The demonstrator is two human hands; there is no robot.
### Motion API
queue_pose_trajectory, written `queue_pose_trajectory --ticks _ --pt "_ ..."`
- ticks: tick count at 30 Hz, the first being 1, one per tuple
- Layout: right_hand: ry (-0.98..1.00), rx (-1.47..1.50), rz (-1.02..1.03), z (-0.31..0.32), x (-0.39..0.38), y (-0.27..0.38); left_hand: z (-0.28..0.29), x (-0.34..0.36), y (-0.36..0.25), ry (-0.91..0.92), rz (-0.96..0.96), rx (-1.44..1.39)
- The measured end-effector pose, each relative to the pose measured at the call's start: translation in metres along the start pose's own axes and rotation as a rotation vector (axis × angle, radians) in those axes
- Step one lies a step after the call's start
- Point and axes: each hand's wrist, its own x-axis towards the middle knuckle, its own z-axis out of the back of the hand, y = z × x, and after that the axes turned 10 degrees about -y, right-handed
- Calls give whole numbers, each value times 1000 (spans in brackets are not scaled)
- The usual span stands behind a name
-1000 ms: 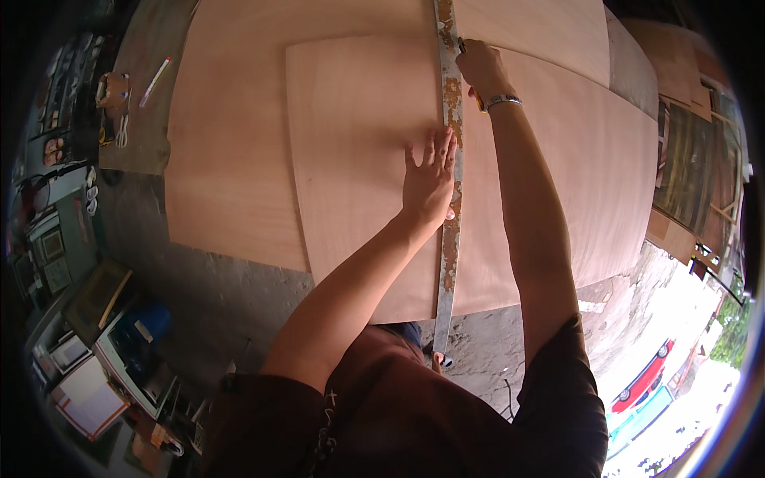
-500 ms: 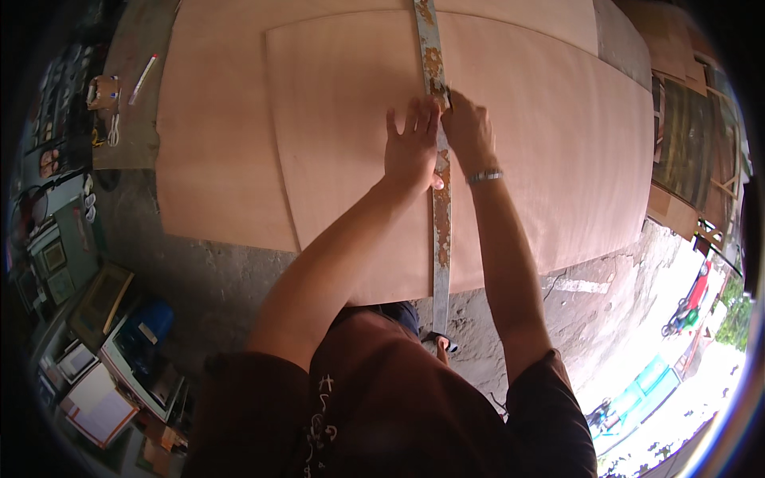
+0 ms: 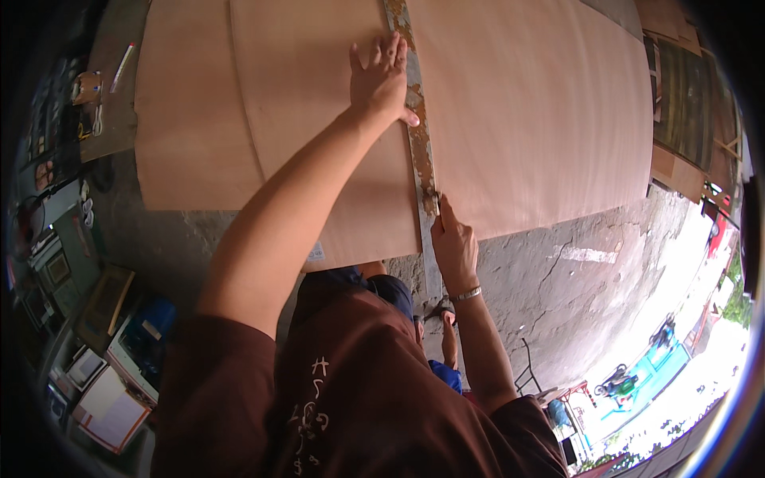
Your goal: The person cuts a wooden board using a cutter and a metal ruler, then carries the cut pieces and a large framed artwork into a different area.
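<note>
And here's the bar (image 3: 420,151), long, flat and rust-patched, lying across the pale sheet (image 3: 534,135) near the middle of the scene. Its long axis runs near to far, leaning a touch: the far end tips left and slips out of view, the near end points back toward the person, a little right, poking out past the sheet's near edge.

Left hand (image 3: 381,84) is well up the far side, fingers wide and flat, pressing across the bar's left edge with the thumb out on the metal. Right hand (image 3: 457,245) is down at the near part, on the bar's right, fingers drawn in around a small tool (image 3: 437,196), forefinger stretched along it. Only a dark sliver shows; what kind of tool, I can't tell.

Doing this well, I'd judge, is all about the edge: tool snug against the bar's right side, even pressure, one steady line along that long axis. The hands sit well apart, so the near end has little weight from the left palm; it could swivel if the tool leans hard sideways. Firm downward pressure from the left, then, thumb clear of that right edge, and a light touch at the sheet's near rim.
</note>
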Motion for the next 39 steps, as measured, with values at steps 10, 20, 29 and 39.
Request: queue_pose_trajectory --ticks 10,20,29,39 --pt "139 -57 -108 22 -132 -56 -2 0 0 -15 -14 -10" --pt "-202 293 80 38 223 74 16 5 -5 140 30 -49" --pt "-150 233 94 -21 440 152 10 1 1 12 36 -236" --pt "55 84 8 7 428 173 7 -2 4 -13 41 -223"
